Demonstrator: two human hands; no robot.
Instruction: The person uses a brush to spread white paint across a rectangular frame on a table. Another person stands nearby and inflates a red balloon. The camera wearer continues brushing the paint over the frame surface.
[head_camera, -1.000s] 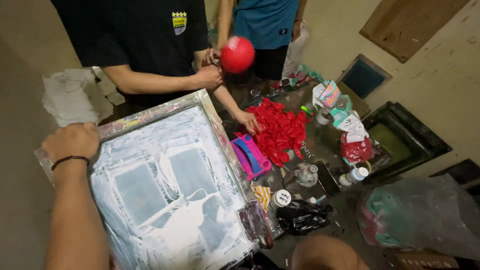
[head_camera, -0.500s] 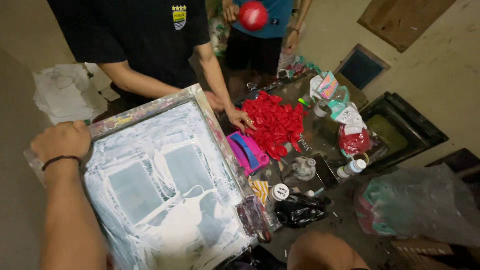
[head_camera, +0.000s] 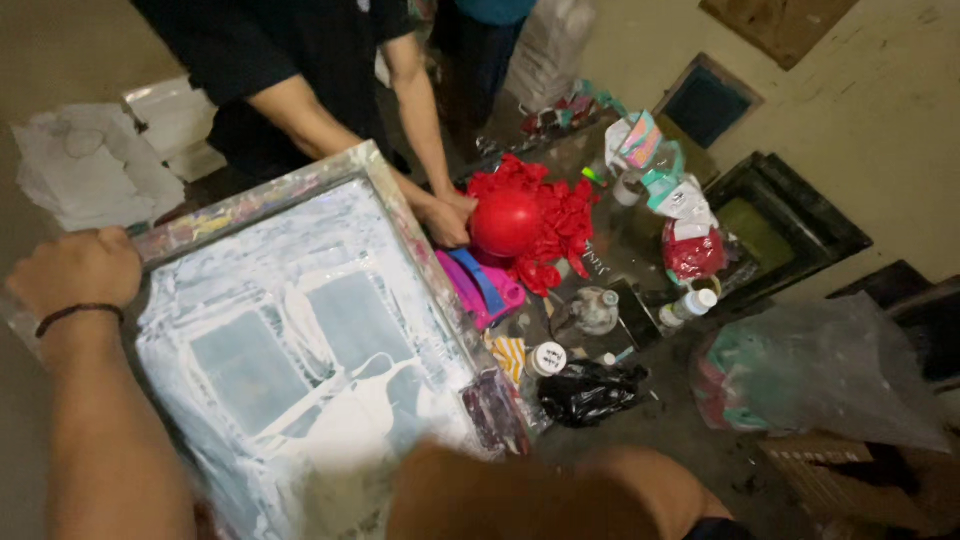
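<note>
White-smeared printing frame (head_camera: 300, 340) gripped by left hand (head_camera: 75, 270).

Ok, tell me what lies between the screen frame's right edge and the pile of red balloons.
In the head view, pink and blue plastic strips lie between the screen frame and the red balloons; a co-worker's hand rests there too.

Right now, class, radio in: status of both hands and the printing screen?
Left hand gripping screen frame at its far corner. Right hand out of view; only forearm shows. Co-worker's hand beside frame, by red balloon.
</note>
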